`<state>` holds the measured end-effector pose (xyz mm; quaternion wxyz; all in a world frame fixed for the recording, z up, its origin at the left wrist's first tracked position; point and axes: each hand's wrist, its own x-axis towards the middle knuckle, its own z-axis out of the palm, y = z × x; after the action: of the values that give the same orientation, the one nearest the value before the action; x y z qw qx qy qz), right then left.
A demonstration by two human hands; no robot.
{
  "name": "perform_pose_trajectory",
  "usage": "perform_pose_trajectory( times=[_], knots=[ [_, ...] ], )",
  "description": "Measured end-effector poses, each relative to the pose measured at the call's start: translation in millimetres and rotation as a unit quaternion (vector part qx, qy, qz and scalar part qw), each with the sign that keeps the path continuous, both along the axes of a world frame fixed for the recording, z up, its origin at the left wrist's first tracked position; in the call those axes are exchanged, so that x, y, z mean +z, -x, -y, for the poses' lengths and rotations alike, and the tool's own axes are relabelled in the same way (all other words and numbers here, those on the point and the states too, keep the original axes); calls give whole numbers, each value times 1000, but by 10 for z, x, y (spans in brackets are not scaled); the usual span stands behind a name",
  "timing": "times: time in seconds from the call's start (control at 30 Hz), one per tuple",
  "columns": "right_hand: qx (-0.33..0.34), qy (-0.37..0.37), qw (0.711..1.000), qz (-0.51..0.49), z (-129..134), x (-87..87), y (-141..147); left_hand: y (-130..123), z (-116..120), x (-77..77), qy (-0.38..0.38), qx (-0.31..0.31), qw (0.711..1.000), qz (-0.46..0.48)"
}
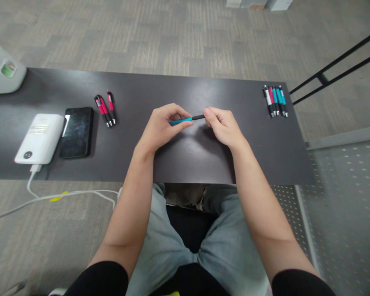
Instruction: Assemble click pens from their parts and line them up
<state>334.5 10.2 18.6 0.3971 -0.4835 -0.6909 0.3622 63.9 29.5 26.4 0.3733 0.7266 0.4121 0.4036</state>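
Pen [180, 121]'s over the middle of the surface [191, 168], blue part pinched in our left hand [162, 127], black end in our right hand [225, 126]. We're at the two-handed hold; any twist calls for firm fingers both sides.

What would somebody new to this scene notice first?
Probably the blue and black pen held between the left hand and right hand, centred over the dark table. Next, perhaps the bright pink pens on the left, and the row of mostly blue pens at the right end.
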Motion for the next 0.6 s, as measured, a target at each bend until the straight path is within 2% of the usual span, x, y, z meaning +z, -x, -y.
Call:
perform_pose_trajectory(
  times=[0.27, 0.43, 0.6],
  knots=[
    [-13, -5, 1000, -16, 7, 53, 45, 12, 2, -2, -5, -3, 1000, -1],
    [-10, 8, 1000, -4, 16, 25, 52, 3, 2, -9, -3, -6, 1000, -3],
    [-11, -9, 1000, -13, 8, 15, 31, 5, -11, -31, -6, 0, 1000, 6]
  ],
)
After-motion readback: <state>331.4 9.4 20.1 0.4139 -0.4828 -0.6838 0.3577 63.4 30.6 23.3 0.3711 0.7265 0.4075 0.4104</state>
